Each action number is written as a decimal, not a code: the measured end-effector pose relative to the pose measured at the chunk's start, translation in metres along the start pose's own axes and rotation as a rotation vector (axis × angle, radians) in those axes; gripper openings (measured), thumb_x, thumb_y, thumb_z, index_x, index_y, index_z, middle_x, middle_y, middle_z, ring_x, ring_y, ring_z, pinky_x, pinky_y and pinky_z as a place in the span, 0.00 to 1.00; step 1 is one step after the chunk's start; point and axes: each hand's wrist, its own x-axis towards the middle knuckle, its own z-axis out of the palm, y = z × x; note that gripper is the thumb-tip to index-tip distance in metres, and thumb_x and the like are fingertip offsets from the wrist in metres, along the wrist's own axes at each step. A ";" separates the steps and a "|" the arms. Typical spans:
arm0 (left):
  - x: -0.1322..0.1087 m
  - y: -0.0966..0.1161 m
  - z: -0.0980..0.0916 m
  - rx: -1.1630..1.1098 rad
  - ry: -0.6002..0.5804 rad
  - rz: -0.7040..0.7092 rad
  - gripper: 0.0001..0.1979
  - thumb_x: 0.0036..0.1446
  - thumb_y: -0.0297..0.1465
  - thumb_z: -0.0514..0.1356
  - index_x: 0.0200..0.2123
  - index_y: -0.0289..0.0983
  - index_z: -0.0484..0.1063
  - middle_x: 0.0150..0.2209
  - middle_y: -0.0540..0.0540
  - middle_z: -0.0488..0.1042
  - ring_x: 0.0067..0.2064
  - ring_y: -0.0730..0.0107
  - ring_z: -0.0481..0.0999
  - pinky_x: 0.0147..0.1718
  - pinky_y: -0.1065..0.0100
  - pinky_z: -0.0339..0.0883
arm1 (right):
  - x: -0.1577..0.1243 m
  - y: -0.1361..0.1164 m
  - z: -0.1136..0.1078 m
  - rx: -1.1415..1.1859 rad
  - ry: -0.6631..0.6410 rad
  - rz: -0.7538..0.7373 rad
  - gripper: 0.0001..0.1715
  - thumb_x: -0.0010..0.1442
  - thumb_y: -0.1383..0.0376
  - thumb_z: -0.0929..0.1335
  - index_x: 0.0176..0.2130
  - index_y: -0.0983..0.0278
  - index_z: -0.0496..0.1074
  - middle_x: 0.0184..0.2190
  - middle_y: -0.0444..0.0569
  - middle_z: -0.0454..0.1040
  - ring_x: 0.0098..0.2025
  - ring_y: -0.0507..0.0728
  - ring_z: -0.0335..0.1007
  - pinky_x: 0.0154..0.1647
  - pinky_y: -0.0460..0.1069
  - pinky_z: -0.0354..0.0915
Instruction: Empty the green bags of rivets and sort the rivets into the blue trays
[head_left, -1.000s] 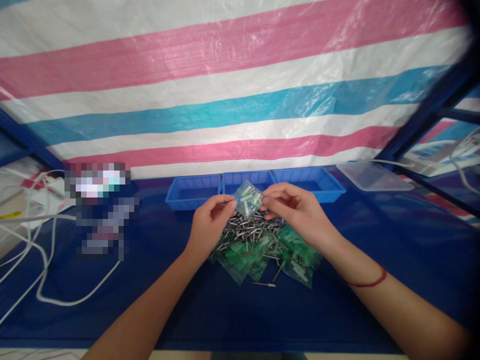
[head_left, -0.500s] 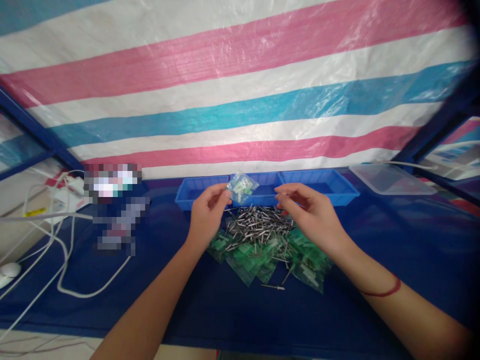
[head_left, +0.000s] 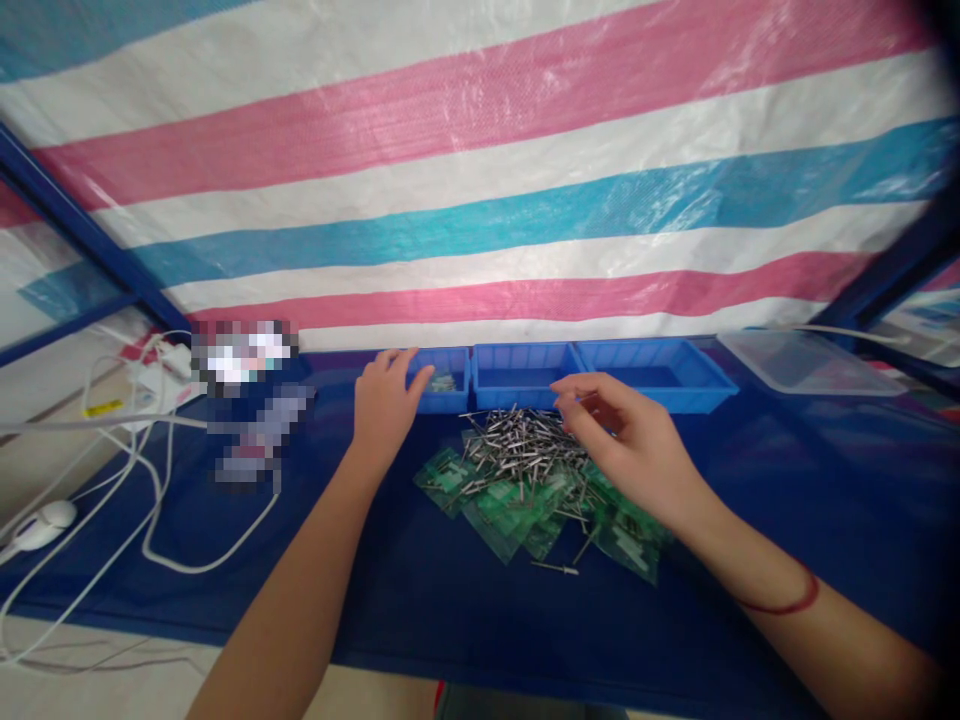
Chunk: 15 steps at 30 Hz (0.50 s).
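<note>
1. While the head view looks down on the blue work surface, the left hand rests over the near rim of the leftmost blue tray, fingers spread and holding nothing.
2. A small clear bag lies inside that tray, just beside the left fingertips; the open palm suits a hand that has nothing to grip.
3. The right hand hovers at the right edge of the pile of metal rivets, thumb and forefinger drawn close together. Whether a rivet sits between them cannot be told.
4. Green bags lie under and around the pile, within reach of both hands.
5. One loose rivet lies apart, nearer the person.
6. Two more blue trays stand in a row behind the pile, next to the first.
7. White cables lie well to the left.
8. A clear lid sits at the far right.
</note>
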 end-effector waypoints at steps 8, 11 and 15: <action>-0.023 0.012 -0.046 -0.092 -0.796 0.102 0.21 0.57 0.45 0.57 0.46 0.38 0.74 0.42 0.44 0.75 0.41 0.61 0.75 0.40 0.66 0.65 | -0.007 -0.002 0.006 -0.237 -0.223 -0.393 0.10 0.63 0.70 0.62 0.42 0.64 0.72 0.33 0.49 0.76 0.32 0.53 0.71 0.34 0.49 0.67; -0.032 0.012 -0.044 -0.093 -0.927 0.097 0.31 0.50 0.48 0.62 0.55 0.41 0.68 0.49 0.43 0.70 0.43 0.60 0.74 0.41 0.67 0.64 | -0.010 -0.002 0.008 -0.282 -0.298 -0.476 0.11 0.63 0.71 0.62 0.42 0.65 0.72 0.34 0.50 0.76 0.34 0.54 0.71 0.36 0.50 0.67; -0.033 0.013 -0.038 -0.106 -0.957 0.110 0.29 0.48 0.45 0.63 0.53 0.42 0.69 0.49 0.45 0.67 0.41 0.63 0.73 0.40 0.67 0.64 | -0.013 -0.003 0.009 -0.328 -0.326 -0.529 0.11 0.63 0.70 0.62 0.42 0.65 0.73 0.34 0.51 0.76 0.35 0.55 0.72 0.36 0.50 0.68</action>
